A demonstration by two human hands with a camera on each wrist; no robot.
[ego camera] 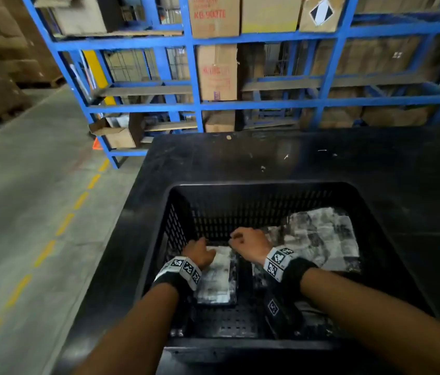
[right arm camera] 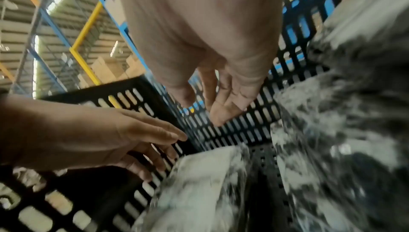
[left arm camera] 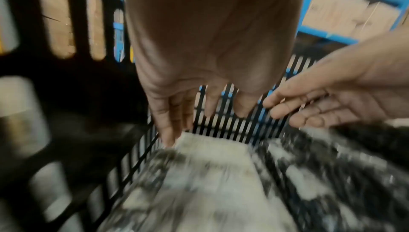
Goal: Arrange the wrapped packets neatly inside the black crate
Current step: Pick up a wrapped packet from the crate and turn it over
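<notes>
- The black crate (ego camera: 265, 189) stands on a black desk (ego camera: 375, 158), and both hands are inside it.
- The left hand (ego camera: 198, 254) is low in the left part of the crate, above the far end of a newspaper-wrapped packet (ego camera: 217, 277) that lies flat on the crate floor.
- In the left wrist view, the fingers (left arm camera: 170, 118) of this hand are straight and point down; one fingertip is at the far corner of the packet (left arm camera: 199, 174). Its grip is loose and has hold of nothing.
- The right hand (ego camera: 250, 243) is just beside the left one, near the middle of the crate. In the right wrist view, its fingers (right arm camera: 223, 106) hang relaxed and hold nothing.
- A pile of wrapped packets (ego camera: 319, 236) fills the right part of the crate, higher than the single packet.
- Behind the desk stands a blue rack (ego camera: 194, 77) with cardboard boxes (ego camera: 214, 16).
</notes>
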